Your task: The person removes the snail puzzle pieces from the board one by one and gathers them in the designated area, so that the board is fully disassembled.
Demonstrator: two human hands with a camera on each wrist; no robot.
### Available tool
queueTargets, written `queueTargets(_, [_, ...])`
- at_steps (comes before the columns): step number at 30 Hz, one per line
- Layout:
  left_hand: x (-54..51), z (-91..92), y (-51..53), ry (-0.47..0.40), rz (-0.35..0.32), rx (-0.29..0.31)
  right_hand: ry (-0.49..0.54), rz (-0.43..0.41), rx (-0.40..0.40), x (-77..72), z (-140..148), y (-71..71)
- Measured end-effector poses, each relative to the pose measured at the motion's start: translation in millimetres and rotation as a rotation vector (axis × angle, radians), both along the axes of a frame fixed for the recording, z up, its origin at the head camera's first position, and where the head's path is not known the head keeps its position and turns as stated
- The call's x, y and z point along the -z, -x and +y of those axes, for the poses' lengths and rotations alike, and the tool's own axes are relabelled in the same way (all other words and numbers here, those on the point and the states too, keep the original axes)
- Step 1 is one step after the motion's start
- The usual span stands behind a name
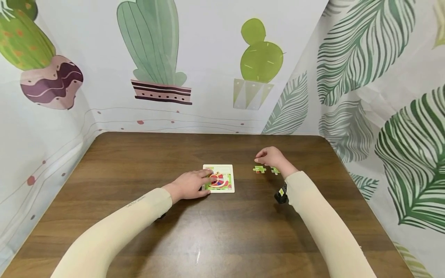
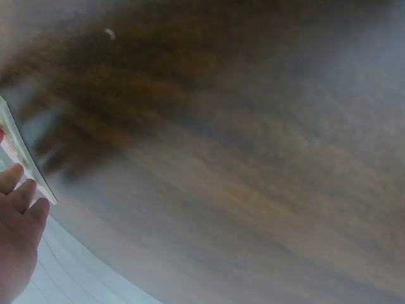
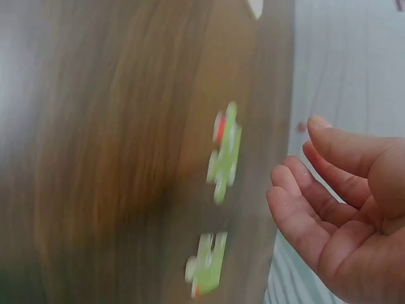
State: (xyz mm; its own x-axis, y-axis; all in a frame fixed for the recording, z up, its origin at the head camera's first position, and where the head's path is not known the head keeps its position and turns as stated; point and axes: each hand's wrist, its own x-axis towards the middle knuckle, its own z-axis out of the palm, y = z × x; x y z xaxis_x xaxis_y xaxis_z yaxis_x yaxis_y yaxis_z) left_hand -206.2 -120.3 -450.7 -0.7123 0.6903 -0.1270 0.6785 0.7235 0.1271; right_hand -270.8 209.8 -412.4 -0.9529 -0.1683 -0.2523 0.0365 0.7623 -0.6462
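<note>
One white-rimmed puzzle tray lies near the middle of one brown table, its sides running 12-to-6 and 9-to-3, while two loose puzzle pieces lie apart from it toward 3 o'clock, the one closer to the tray with its long axis along 9-to-3. Of two hands, the left hand lies over the tray's 9 o'clock side, fingers spread and touching it; the right hand, above the pieces toward 1 o'clock, is empty and loosely curled, thumb apart from the fingertips.
</note>
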Motion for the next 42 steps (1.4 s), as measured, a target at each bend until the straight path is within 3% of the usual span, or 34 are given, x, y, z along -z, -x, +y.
queueTargets(5, [1.0, -2.3, -2.4, -0.031, 0.001, -0.005, 0.26, -0.041, 0.07, 5.5, -25.8, -8.6])
queueTargets(8, [1.2, -3.6, -6.5, -0.045, 0.016, 0.006, 0.352, -0.07, 0.093, 8.3, -41.3, -11.7])
queueTargets(15, [0.7, -5.1, -17.2, -0.04, -0.002, 0.029, 0.353, -0.091, 0.12, 15.7, -66.6, -16.5])
queueTargets(20, [1.7, -7.1, -19.6, -0.034, -0.011, 0.031, 0.366, -0.112, 0.13, 20.0, -82.7, -18.7])
queueTargets(28, [0.9, -8.6, -15.9, -0.048, -0.015, 0.045, 0.386, -0.17, 0.112, 24.6, -106.8, -17.2])
queueTargets(32, [-0.7, -8.7, -14.3, -0.053, -0.048, 0.04, 0.389, -0.216, 0.094, 25.0, -116.8, -16.1])
queueTargets(42, [0.8, -7.2, -11.7, -0.081, -0.091, 0.018, 0.346, -0.24, 0.076, 28.7, -132.0, -13.3])
